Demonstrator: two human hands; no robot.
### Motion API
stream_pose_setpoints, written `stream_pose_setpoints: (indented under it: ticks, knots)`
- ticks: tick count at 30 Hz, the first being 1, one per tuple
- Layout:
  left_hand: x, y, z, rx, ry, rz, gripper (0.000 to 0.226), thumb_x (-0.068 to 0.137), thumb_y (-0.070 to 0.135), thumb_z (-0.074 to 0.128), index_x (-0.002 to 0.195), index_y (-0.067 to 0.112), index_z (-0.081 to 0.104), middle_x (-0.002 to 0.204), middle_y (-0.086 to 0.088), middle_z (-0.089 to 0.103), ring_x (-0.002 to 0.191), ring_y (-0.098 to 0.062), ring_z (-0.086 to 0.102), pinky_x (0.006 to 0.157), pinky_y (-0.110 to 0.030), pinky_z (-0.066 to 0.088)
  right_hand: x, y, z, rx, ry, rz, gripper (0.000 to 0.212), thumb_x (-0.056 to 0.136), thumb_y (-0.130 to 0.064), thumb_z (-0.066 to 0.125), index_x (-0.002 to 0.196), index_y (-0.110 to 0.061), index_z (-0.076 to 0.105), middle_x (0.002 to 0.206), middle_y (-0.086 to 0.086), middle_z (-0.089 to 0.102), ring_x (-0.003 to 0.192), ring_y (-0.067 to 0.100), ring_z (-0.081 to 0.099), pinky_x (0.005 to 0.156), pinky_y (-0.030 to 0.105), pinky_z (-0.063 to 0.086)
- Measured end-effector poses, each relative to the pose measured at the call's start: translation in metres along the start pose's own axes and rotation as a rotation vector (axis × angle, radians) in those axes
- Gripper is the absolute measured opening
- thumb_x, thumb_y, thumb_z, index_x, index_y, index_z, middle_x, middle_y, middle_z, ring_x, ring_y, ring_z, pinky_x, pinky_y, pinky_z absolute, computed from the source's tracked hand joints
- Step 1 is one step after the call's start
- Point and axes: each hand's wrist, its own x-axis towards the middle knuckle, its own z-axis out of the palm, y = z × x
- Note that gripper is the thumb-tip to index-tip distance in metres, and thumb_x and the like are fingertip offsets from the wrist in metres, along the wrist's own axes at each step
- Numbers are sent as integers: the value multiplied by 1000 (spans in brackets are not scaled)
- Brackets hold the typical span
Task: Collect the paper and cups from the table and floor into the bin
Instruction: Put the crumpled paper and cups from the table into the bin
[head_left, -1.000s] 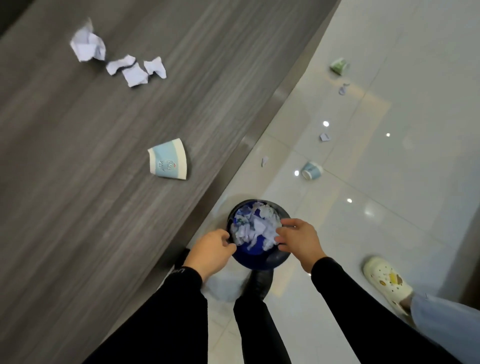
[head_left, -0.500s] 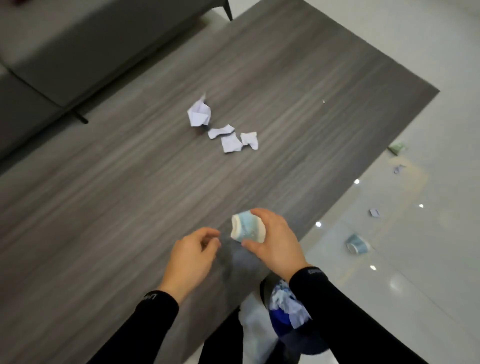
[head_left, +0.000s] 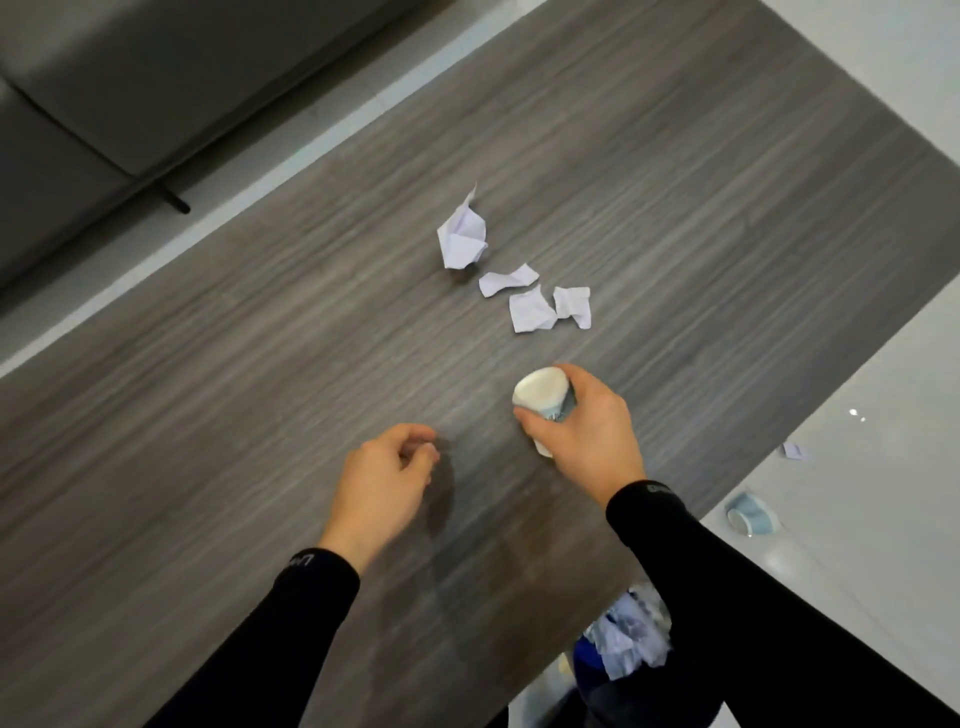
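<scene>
The dark wood-grain table (head_left: 260, 415) fills the view, its right edge running diagonally against pale floor; your right hand (head_left: 582, 431) curls round the paper cup (head_left: 543, 397) just above the tabletop, the cup's long axis tilted, white end pointing away from you; your left hand (head_left: 382, 478) hovers loosely curled, apparently empty. The bin (head_left: 584, 670) stands on the floor under your right forearm, just past that edge, so the cup goes back toward you and down; nothing seems to block that path.

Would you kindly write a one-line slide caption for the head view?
Right hand grips a paper cup over the table; left hand hovers loosely curled, paper scraps lie beyond.
</scene>
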Motion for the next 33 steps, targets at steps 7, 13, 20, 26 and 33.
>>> stream_pose_setpoints:
  ticks: [7, 13, 20, 26, 33]
  knots:
    - [94, 95, -24, 327, 190, 346, 40, 82, 17, 59, 122, 26, 58, 141, -13, 43, 126, -31, 42, 103, -30, 30, 47, -11, -20, 35, 116, 55, 39, 76, -20, 71, 113, -17, 62, 77, -13, 56, 78, 11, 58, 69, 20, 44]
    - [169, 136, -13, 783, -122, 421, 56, 85, 19, 58, 137, 27, 40, 159, -9, -2, 136, -37, 24, 106, -42, 30, 45, 5, -25, 63, 91, 85, 33, 73, -20, 76, 103, -19, 63, 73, -22, 56, 75, 8, 61, 67, 18, 47]
    - [149, 106, -3, 473, 48, 279, 12, 81, 13, 53, 73, 16, 61, 80, -4, 71, 86, -29, 64, 74, -30, 47, 37, 14, -20, 166, 43, 117, 37, 68, -30, 80, 96, -35, 56, 80, -27, 60, 75, -25, 54, 58, -5, 41]
    - [127, 106, 5, 515, -17, 463, 9, 78, 24, 62, 76, 18, 68, 74, 5, 59, 85, -23, 56, 66, -24, 36, 25, 19, -23, 212, 62, 149, 37, 67, -28, 81, 84, -43, 52, 80, -28, 59, 75, -29, 52, 61, -7, 39]
    - [138, 113, 59, 807, -222, 560, 24, 83, 30, 60, 89, 9, 72, 145, -7, 40, 134, -27, 29, 103, -40, 33, 13, 32, -33, 230, 67, 172, 38, 68, -26, 80, 89, -41, 52, 81, -27, 59, 76, -28, 52, 61, -6, 39]
